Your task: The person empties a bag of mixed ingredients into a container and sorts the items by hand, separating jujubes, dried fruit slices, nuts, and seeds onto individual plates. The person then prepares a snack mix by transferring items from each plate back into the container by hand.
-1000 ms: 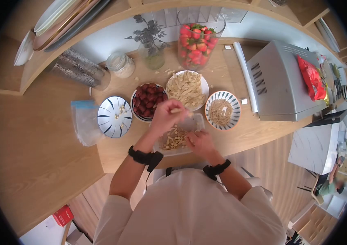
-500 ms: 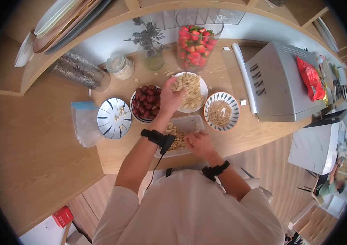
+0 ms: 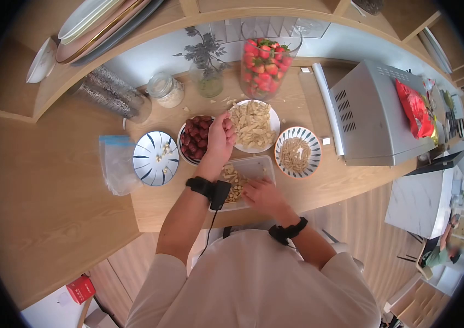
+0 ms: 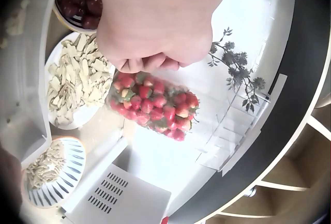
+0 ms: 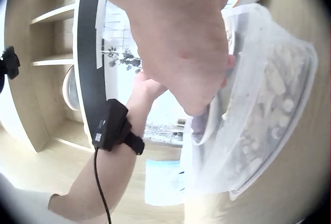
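Observation:
My left hand (image 3: 222,139) is raised between a bowl of red dates (image 3: 195,136) and a white plate of pale dried slices (image 3: 254,126). Its fingers curl inward and their tips are tucked out of sight, so I cannot tell whether anything is in them. My right hand (image 3: 265,198) reaches over the right side of a clear plastic container (image 3: 259,165). Its fingers are loosely bent and touch the mixed dried pieces (image 3: 233,183) inside. In the right wrist view the back of that hand hides its fingertips.
To the right is a striped bowl of thin pale strips (image 3: 296,153). A blue-striped plate (image 3: 155,158) with a few small pieces and a zip bag (image 3: 116,164) lie left. Behind stand a strawberry vase (image 3: 267,71), a glass jar (image 3: 165,90) and a grey appliance (image 3: 366,115).
My left hand carried a pale piece from above the container to the white plate, then drew back left toward the dates, fingers curling. My right hand stays at the container, its fingers shifting slightly left.

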Demonstrator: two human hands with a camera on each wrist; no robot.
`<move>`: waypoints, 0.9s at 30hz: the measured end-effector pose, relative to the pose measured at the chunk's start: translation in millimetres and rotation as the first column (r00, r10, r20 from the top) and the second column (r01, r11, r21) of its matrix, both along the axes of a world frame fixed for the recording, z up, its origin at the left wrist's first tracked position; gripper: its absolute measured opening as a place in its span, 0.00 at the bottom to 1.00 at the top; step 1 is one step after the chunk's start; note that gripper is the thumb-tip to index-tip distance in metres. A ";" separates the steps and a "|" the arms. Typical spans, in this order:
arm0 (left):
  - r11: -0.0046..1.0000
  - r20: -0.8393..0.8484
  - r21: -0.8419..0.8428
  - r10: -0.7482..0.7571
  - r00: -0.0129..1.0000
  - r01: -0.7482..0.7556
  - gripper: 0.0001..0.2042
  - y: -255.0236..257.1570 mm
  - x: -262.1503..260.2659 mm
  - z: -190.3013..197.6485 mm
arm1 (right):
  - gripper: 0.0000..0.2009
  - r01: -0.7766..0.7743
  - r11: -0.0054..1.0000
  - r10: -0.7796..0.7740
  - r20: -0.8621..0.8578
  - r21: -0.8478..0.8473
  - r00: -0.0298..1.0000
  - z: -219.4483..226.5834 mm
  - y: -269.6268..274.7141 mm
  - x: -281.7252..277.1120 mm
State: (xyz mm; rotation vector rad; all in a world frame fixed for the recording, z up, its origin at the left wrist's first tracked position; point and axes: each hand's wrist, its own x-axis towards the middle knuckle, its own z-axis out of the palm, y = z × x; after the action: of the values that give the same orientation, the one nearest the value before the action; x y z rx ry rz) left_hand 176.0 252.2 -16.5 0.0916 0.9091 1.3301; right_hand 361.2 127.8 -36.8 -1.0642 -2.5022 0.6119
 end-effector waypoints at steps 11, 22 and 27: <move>0.997 -0.013 0.013 0.074 0.997 -0.074 0.08 -8.3 13.5 10.4 | 0.09 -0.260 0.946 0.242 -0.113 -0.192 0.964 25.2 -10.0 -52.4; 0.909 -0.854 0.349 0.209 0.477 0.226 0.09 -25.9 8.5 5.4 | 0.08 -0.326 0.878 0.196 -0.358 -0.350 0.913 43.3 -19.2 -63.6; 0.884 -0.934 0.306 0.205 0.294 0.355 0.09 -34.1 -0.3 26.5 | 0.09 -0.376 0.837 0.252 -0.330 -0.397 0.910 37.8 -22.6 -68.1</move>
State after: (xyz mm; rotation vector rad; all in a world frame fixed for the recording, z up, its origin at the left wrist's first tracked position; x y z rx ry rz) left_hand 175.7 218.1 9.9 1.4983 1.5313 1.3096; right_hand 293.1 105.2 1.0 -0.6360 -2.3600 1.3980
